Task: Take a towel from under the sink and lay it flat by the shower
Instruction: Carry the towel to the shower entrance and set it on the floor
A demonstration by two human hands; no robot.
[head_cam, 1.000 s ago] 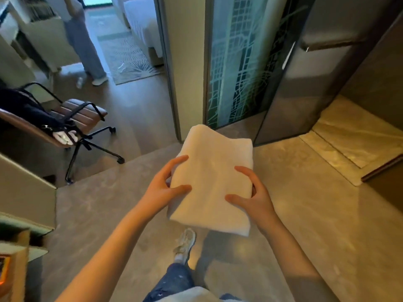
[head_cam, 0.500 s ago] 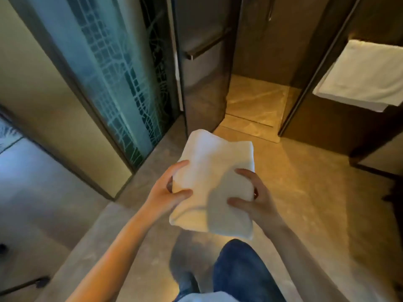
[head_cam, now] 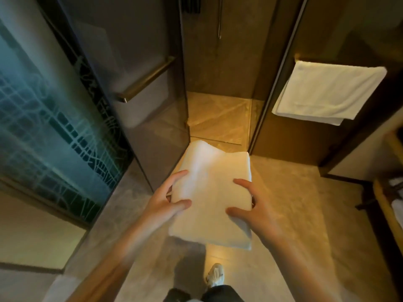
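- I see the folded white towel (head_cam: 209, 192) held up in the air, above the stone floor (head_cam: 294, 214), in the middle of the view and just near of the shower threshold.
- My left hand (head_cam: 161, 203) grips the towel's left edge: 2 digits lie spread on top, and the others curl under the edge.
- My right hand (head_cam: 255, 212) grips the right edge the same way, with 2 digits spread on top and the rest tucked beneath at the side.
- The shower stall (head_cam: 218, 118) opens straight ahead, its floor lit warm.
- The glass shower door (head_cam: 152, 62), with a brass bar handle (head_cam: 146, 80), stands to the left of the opening.
- A patterned glass panel (head_cam: 43, 127) fills the far left.
- A second white towel (head_cam: 327, 92) hangs on the wall to the right.
- 1 white sneaker (head_cam: 214, 275) shows on the floor below the towel.
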